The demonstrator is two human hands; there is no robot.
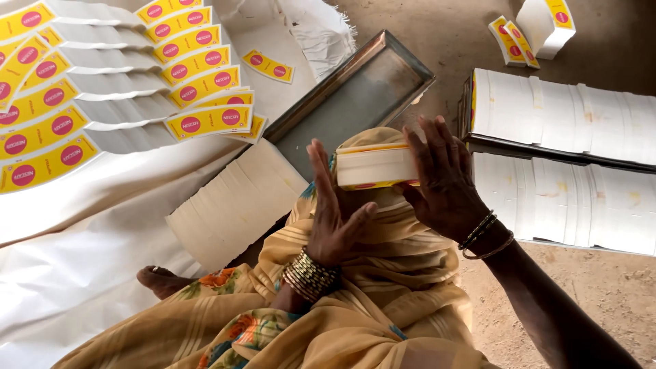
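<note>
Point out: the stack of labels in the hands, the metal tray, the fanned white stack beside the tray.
stack of labels [372,167], head view, white side edge between the hands
metal tray [355,102], head view, bare flat bottom
fanned white stack [236,201], head view, middle of the top face

Dull metal tray [383,82], matt paper label stack [372,166]

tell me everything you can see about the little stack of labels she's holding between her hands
The stack of labels is a thick, squared block of thin cream-white paper sheets, edges aligned, with a yellow band along its top edge and a bit of red showing at the bottom. It is held roughly level above the lap. The left hand presses its left end with an open palm; the right hand covers its right end, fingers spread.
</note>
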